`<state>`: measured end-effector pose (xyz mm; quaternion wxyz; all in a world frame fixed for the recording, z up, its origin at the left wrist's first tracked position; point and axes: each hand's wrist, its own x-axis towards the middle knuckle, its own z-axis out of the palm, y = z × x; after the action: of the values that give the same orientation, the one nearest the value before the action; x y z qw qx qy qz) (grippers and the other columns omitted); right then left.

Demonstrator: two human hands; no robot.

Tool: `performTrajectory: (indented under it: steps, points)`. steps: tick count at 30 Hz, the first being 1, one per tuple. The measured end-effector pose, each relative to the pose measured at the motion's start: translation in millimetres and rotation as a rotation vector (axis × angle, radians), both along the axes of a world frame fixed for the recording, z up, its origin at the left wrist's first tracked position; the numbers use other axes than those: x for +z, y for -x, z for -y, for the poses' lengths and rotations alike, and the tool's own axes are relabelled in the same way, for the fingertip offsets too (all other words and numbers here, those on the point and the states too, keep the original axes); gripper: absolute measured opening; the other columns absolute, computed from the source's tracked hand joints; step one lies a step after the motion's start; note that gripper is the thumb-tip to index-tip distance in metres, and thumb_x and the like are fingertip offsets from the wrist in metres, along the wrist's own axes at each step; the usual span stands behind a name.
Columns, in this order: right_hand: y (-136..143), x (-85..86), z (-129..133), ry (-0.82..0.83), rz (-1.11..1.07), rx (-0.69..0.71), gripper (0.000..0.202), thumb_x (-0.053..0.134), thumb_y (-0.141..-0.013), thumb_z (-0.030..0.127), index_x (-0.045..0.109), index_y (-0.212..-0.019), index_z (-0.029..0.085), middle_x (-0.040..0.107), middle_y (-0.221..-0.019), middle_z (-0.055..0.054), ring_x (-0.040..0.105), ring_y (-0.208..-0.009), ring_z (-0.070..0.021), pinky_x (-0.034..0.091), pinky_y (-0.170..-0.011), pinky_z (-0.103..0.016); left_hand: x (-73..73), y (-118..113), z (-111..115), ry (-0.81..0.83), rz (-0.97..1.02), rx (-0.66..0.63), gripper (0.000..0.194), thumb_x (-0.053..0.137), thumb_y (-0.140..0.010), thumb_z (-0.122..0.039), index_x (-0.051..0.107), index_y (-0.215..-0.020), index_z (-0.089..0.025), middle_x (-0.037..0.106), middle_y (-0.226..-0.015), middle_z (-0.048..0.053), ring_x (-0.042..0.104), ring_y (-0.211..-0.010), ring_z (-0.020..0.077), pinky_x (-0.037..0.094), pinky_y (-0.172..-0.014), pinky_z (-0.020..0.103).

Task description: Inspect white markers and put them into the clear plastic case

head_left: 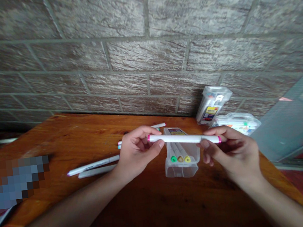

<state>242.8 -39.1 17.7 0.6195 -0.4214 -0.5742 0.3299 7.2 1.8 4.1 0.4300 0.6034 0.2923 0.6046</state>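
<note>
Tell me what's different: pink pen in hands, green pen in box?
The pink pen is in the left hand and right hand; the green pen lies in the clear box. The pink pen shows two pink ends; the green pen shows one green end. Both have coloured ends.

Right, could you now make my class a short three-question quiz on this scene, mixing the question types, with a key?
1. Multiple choice: what colour are the ends of the white marker held between the left hand and the right hand?
a) green
b) pink
c) yellow

2. True or false: the three markers in the clear plastic case all have ends of the same colour.

3. Fill the gap: the purple-ended marker on the wooden table lies nearer the ____ hand.

Key:
1. b
2. False; green, brown and yellow ends show.
3. left
</note>
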Motion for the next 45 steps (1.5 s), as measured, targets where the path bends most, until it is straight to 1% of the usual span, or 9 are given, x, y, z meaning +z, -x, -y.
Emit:
performTrajectory:
  steps: [6,13,17,22,26,31,34,41,45]
  points:
    - [0.1,-2.5,1.0,0.005,0.009,-0.007,0.023,0.092,-0.084,0.032,0.076,-0.094,0.02,0.071,-0.056,0.001,0.061,-0.039,-0.0122,0.051,-0.037,-0.021,-1.1,0.3,-2.7,-0.034,-0.014,0.044,0.017,0.091,-0.075,-0.016,0.076,-0.083,-0.017,0.067,-0.068,-0.001,0.053,-0.053,0.008,0.04,-0.049,0.019]
    - [-2.0,-2.7,1.3,-0.047,0.05,0.041,0.016,0.087,-0.089,0.031,0.076,-0.096,0.021,0.071,-0.057,0.001,0.062,-0.04,-0.0122,0.049,-0.039,-0.022,0.9,0.1,0.0,-0.002,0.006,-0.015,0.015,0.089,-0.08,-0.018,0.074,-0.085,-0.018,0.062,-0.061,-0.004,0.049,-0.046,0.0072,0.039,-0.045,0.02]
    - [0.8,-1.8,2.5,-0.028,0.038,0.006,0.019,0.09,-0.087,0.031,0.075,-0.095,0.021,0.071,-0.057,0.002,0.061,-0.041,-0.0116,0.048,-0.04,-0.021,1.3,-0.8,-0.6,-0.009,-0.001,-0.004,0.017,0.09,-0.079,-0.019,0.074,-0.084,-0.017,0.062,-0.061,-0.003,0.048,-0.046,0.0067,0.038,-0.043,0.019]
    - [3.1,-2.4,2.9,-0.017,0.026,-0.031,0.023,0.092,-0.084,0.031,0.074,-0.093,0.02,0.069,-0.056,0.003,0.06,-0.04,-0.0107,0.049,-0.04,-0.02,-1.4,0.1,-3.3,-0.091,-0.025,-0.001,0.015,0.088,-0.078,-0.014,0.074,-0.085,-0.015,0.064,-0.065,-0.003,0.049,-0.048,0.0054,0.039,-0.043,0.016]
    - [3.0,-3.2,3.1,-0.009,0.015,-0.033,0.022,0.093,-0.083,0.03,0.075,-0.093,0.021,0.069,-0.056,0.004,0.06,-0.041,-0.0097,0.049,-0.041,-0.019,-2.7,-0.1,-3.4,-0.117,-0.025,-0.01,0.014,0.086,-0.081,-0.012,0.074,-0.087,-0.015,0.064,-0.066,-0.004,0.05,-0.048,0.0048,0.039,-0.043,0.015]
    - [2.7,-2.2,3.4,0.015,-0.017,-0.033,0.023,0.092,-0.085,0.035,0.076,-0.093,0.021,0.07,-0.057,0.002,0.06,-0.04,-0.0104,0.05,-0.039,-0.019,-1.8,-1.1,-0.3,-0.075,0.009,-0.066,0.012,0.084,-0.087,-0.017,0.074,-0.093,-0.016,0.059,-0.06,-0.007,0.048,-0.045,0.0052,0.04,-0.044,0.017]
    - [2.6,-1.5,3.3,0.018,-0.022,-0.028,0.024,0.091,-0.086,0.037,0.076,-0.093,0.021,0.068,-0.054,0.002,0.06,-0.04,-0.0117,0.05,-0.038,-0.02,-2.2,-0.7,0.0,-0.059,0.031,-0.081,0.012,0.083,-0.089,-0.02,0.074,-0.096,-0.016,0.061,-0.061,-0.006,0.049,-0.045,0.0058,0.04,-0.044,0.018]
    - [2.3,-2.1,2.9,0.03,-0.014,-0.037,0.024,0.095,-0.082,0.032,0.076,-0.092,0.02,0.071,-0.056,0.002,0.061,-0.04,-0.0106,0.051,-0.039,-0.019,-2.9,-0.1,-2.0,-0.097,-0.031,-0.016,0.011,0.083,-0.086,-0.018,0.074,-0.093,-0.016,0.063,-0.062,-0.005,0.049,-0.047,0.006,0.039,-0.044,0.018]
    - [2.0,-2.2,3.2,0.034,0.009,-0.049,0.026,0.095,-0.081,0.032,0.076,-0.093,0.02,0.071,-0.056,0.002,0.061,-0.039,-0.0112,0.05,-0.039,-0.02,-1.9,-0.5,-1.8,-0.153,-0.061,0.042,0.014,0.088,-0.08,-0.017,0.075,-0.084,-0.015,0.07,-0.07,-0.001,0.056,-0.056,0.0075,0.044,-0.051,0.017]
